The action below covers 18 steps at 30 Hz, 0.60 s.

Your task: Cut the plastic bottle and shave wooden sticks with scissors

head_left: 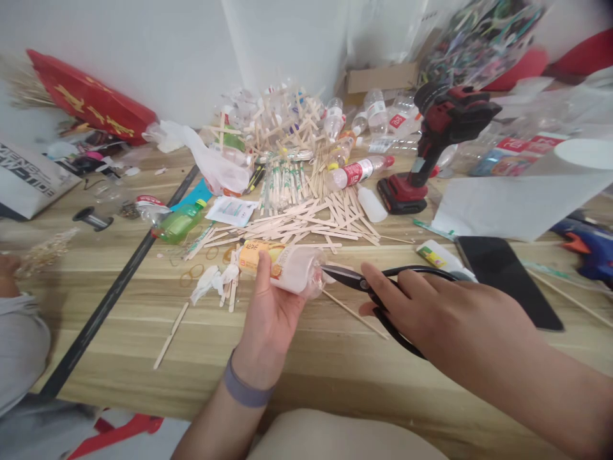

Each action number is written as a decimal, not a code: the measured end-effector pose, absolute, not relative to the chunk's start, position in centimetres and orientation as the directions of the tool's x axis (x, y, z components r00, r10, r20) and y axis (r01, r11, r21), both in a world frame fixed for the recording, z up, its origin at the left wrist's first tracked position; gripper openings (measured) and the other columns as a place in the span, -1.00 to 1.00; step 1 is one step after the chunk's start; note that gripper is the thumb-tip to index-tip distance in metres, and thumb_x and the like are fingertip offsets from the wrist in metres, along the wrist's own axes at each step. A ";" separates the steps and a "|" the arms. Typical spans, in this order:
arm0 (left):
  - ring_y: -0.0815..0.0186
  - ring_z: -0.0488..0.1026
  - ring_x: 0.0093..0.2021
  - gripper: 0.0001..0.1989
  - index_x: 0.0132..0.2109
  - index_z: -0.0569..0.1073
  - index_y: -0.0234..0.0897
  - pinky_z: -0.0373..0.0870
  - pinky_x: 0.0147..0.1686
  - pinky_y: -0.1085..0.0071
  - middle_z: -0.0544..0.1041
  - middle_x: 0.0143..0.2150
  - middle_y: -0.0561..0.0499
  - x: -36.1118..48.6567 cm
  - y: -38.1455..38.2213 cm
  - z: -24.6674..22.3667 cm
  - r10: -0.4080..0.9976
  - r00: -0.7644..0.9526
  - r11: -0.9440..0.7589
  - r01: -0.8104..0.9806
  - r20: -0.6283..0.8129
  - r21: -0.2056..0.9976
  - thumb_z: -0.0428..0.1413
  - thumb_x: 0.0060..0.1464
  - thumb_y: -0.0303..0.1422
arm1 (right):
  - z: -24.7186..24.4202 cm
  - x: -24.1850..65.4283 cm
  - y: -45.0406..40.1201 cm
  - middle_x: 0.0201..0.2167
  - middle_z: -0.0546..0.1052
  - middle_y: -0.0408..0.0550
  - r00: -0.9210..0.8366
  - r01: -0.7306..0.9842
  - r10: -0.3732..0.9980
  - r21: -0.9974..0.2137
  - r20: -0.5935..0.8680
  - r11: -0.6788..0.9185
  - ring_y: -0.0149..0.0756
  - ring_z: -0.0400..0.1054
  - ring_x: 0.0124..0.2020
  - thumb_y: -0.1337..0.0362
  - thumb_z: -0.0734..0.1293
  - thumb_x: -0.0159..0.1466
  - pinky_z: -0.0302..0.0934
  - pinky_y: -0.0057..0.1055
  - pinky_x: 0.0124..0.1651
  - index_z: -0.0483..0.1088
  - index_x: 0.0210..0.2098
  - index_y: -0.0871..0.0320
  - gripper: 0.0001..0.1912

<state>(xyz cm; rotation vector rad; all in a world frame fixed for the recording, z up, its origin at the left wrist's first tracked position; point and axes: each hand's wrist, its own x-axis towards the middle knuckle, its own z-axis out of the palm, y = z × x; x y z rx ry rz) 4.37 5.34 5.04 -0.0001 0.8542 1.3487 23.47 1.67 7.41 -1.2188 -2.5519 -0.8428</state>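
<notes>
My left hand [272, 306] is closed around a clear plastic bottle [297, 271] with a yellow label, lying on its side in the air above the table. In my right hand [421, 306] is a pair of black-handled scissors [347, 278], fingers wrapped round the handles. The blades point left and reach the bottle's right end; whether they cut into it I cannot tell. Just beyond the bottle lies a heap of flat wooden sticks [306, 220]. A thin wooden skewer [357, 314] rests on the table below the blades.
A red-black cordless drill [431, 140] stands at the back right. A black phone [507, 278] lies beside my right hand. Several empty bottles [361, 171] and a green bottle [182, 222] lie around the sticks. At the left edge, another person's arm [14, 281] shows.
</notes>
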 end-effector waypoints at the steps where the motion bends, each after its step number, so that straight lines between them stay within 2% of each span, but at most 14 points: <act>1: 0.24 0.59 -0.34 -0.65 -0.04 0.44 -0.36 0.60 -0.31 0.25 0.62 -0.28 -0.10 4.4 5.3 5.0 0.844 -0.029 0.264 -0.846 -0.535 0.462 -0.10 0.34 -0.20 | 7.5 23.4 1.6 -0.68 0.31 -0.13 -0.643 0.762 0.654 0.416 0.398 0.496 -0.33 0.26 -0.74 0.40 -0.14 0.44 -0.15 -0.37 -0.62 0.55 -0.12 0.29 -0.38; 5: 0.23 0.60 -0.33 -0.65 -0.06 0.46 -0.34 0.59 -0.34 0.28 0.62 -0.27 -0.11 4.4 5.4 4.7 0.852 -0.031 0.263 -0.838 -0.523 0.478 -0.08 0.33 -0.17 | 7.7 23.1 1.5 -0.69 0.30 -0.14 -0.648 0.757 0.642 0.444 0.410 0.480 -0.35 0.25 -0.74 0.46 -0.15 0.42 -0.13 -0.38 -0.61 0.55 -0.14 0.26 -0.37; 9: 0.22 0.60 -0.30 -0.62 -0.04 0.47 -0.35 0.59 -0.33 0.31 0.62 -0.25 -0.11 4.2 5.5 4.5 0.846 -0.029 0.272 -0.835 -0.533 0.477 -0.08 0.32 -0.15 | 7.4 23.2 1.5 -0.68 0.28 -0.16 -0.652 0.755 0.630 0.434 0.422 0.491 -0.33 0.24 -0.73 0.35 -0.03 0.45 -0.14 -0.37 -0.60 0.54 -0.12 0.26 -0.49; 13: 0.19 0.60 -0.29 -0.61 -0.06 0.47 -0.36 0.59 -0.33 0.26 0.63 -0.24 -0.13 4.2 5.4 4.7 0.845 -0.017 0.265 -0.855 -0.534 0.446 -0.08 0.32 -0.14 | 6.7 23.5 1.6 -0.63 0.34 -0.13 -0.563 0.826 0.723 0.316 0.401 0.467 -0.27 0.30 -0.67 0.09 0.05 0.43 -0.17 -0.37 -0.58 0.53 -0.18 0.16 -0.53; 15: 0.18 0.59 -0.31 -0.61 -0.09 0.47 -0.36 0.58 -0.33 0.24 0.62 -0.26 -0.13 4.2 5.2 4.8 0.853 0.003 0.272 -0.855 -0.521 0.441 -0.10 0.32 -0.14 | 6.5 23.7 1.8 -0.58 0.40 -0.13 -0.515 0.857 0.776 0.244 0.365 0.454 -0.26 0.35 -0.63 -0.04 0.22 0.33 -0.21 -0.40 -0.57 0.51 -0.17 0.12 -0.60; 18: 0.17 0.59 -0.31 -0.61 -0.14 0.48 -0.37 0.57 -0.35 0.27 0.62 -0.27 -0.15 4.2 5.1 4.8 0.862 0.006 0.281 -0.838 -0.508 0.468 -0.10 0.33 -0.16 | 6.4 24.2 2.4 -0.50 0.49 -0.14 -0.473 0.881 0.828 0.149 0.301 0.449 -0.22 0.43 -0.49 -0.16 0.39 0.13 -0.24 -0.45 -0.56 0.50 -0.13 0.03 -0.52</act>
